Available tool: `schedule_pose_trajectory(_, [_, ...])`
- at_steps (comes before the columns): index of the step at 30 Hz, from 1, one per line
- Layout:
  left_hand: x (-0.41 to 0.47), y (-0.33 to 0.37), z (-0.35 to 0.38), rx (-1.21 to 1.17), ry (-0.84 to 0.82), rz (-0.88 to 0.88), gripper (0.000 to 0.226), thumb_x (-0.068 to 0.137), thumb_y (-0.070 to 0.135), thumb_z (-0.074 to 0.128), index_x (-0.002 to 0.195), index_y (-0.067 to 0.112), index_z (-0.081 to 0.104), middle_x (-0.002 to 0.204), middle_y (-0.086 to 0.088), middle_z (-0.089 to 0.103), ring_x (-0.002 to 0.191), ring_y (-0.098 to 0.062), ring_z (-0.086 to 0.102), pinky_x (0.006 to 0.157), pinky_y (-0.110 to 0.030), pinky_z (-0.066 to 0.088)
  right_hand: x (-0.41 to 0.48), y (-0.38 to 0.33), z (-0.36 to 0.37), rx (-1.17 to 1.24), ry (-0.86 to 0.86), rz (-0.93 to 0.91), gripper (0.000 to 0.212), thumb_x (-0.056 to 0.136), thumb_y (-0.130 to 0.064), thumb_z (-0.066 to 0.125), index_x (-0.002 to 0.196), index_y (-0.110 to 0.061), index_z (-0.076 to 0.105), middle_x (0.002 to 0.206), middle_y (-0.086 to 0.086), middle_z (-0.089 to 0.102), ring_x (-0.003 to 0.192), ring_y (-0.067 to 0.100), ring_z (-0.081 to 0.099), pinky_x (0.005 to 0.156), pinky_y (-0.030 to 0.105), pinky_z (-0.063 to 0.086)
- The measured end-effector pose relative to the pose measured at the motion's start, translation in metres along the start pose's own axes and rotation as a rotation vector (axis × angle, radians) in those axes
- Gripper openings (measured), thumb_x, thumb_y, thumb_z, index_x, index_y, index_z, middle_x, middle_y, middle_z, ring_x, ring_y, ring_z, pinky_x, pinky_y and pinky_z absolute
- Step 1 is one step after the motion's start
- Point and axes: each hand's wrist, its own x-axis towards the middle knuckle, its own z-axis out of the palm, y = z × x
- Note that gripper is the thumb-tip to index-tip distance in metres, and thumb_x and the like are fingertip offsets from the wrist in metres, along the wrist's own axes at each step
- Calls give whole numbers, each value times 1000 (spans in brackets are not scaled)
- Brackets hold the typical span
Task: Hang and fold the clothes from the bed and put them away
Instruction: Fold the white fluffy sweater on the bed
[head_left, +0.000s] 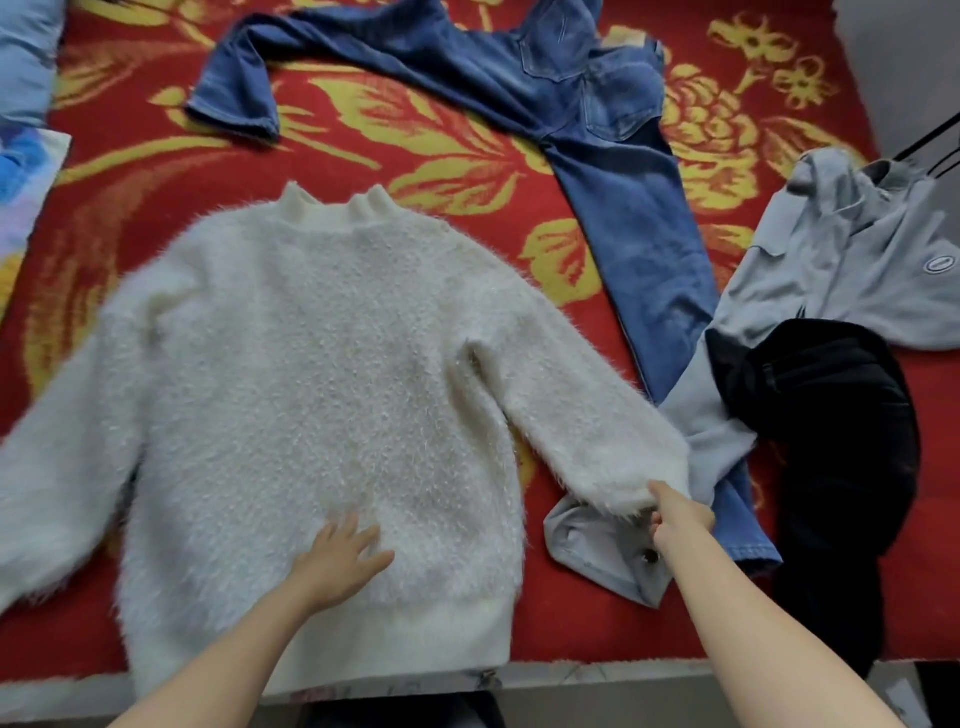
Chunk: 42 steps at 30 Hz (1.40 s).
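Observation:
A fluffy white sweater (322, 374) lies spread flat on the bed, collar away from me, both sleeves out to the sides. My left hand (343, 556) rests flat with spread fingers on the sweater's lower body. My right hand (675, 514) pinches the cuff of the sweater's right sleeve, which lies over a grey garment. Blue jeans (587, 140) sprawl across the far side of the bed. A grey sweatshirt (852, 270) with a round chest badge lies at the right, one sleeve reaching under my right hand. A black garment (836, 431) is piled on it.
The bed is covered by a red blanket (457, 156) with yellow flowers. A light blue item (23, 57) and a patterned cloth (21, 187) lie at the left edge. Thin black straps or hanger wires (930, 145) show at the far right. The bed's near edge (597, 675) runs along the bottom.

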Motion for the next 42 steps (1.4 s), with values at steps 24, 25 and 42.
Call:
schedule_pose_trajectory(24, [-33, -129, -203, -1992, 51, 282, 69, 83, 73, 30, 117, 20, 56, 103, -8, 64, 99, -27, 58, 82, -46, 49, -352, 33, 190, -764, -1015, -1175, 45, 90, -26, 61, 131, -12, 47, 127, 5, 57, 116, 9, 51, 83, 10, 33])
schedule_pose_trajectory(25, [-25, -140, -201, -1952, 76, 226, 57, 86, 67, 35, 109, 20, 58, 89, -6, 67, 86, -24, 61, 68, -40, 55, -341, 47, 190, -788, -998, -1098, 41, 92, -28, 58, 129, -13, 49, 127, 4, 57, 115, 8, 51, 80, 8, 35])
schedule_pose_trajectory(42, [-24, -110, -161, -1513, 703, 82, 27, 90, -2, 54, 114, 11, 58, 98, -8, 62, 73, -13, 58, 49, -15, 50, -158, 49, 178, -1266, -485, -953, 64, 91, -20, 51, 148, -14, 22, 154, 4, 26, 141, 19, 24, 112, 36, 28])
